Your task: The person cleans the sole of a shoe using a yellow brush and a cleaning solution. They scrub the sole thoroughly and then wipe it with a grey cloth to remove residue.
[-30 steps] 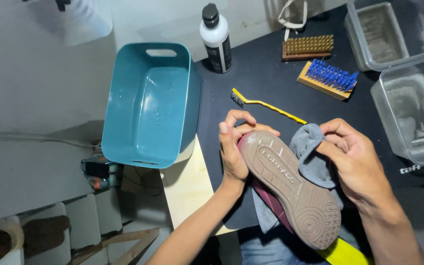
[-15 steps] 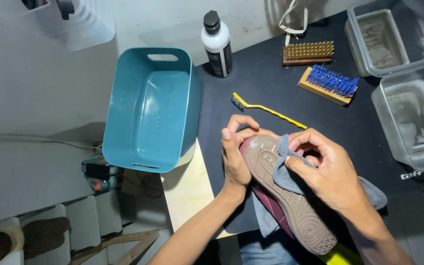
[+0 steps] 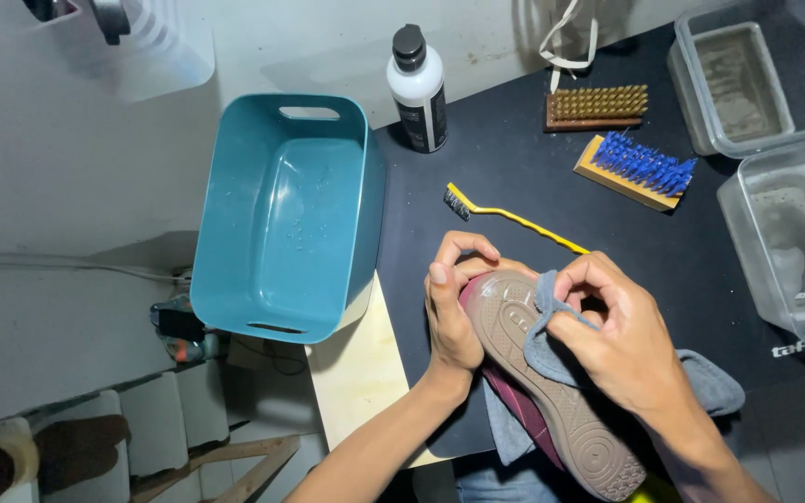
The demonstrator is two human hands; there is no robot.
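On the black tabletop (image 3: 514, 177), a teal tub (image 3: 281, 214) stands nearby. The left hand (image 3: 454, 307) grips the shoe (image 3: 538, 373) sole-up; the right hand (image 3: 621, 340) pinches a grey cloth (image 3: 552, 349) against it. Firm, short strokes along the tread would likely clean best.

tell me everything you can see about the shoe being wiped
The shoe is turned sole up, lying diagonally from the middle toward the lower edge. Its tan, rubbery-looking sole has moulded tread, with a ring pattern at the near end. A dark maroon side shows under the sole. The left hand grips the far end; the right hand presses a grey cloth against the sole. More grey cloth lies beneath it, over a black mat.
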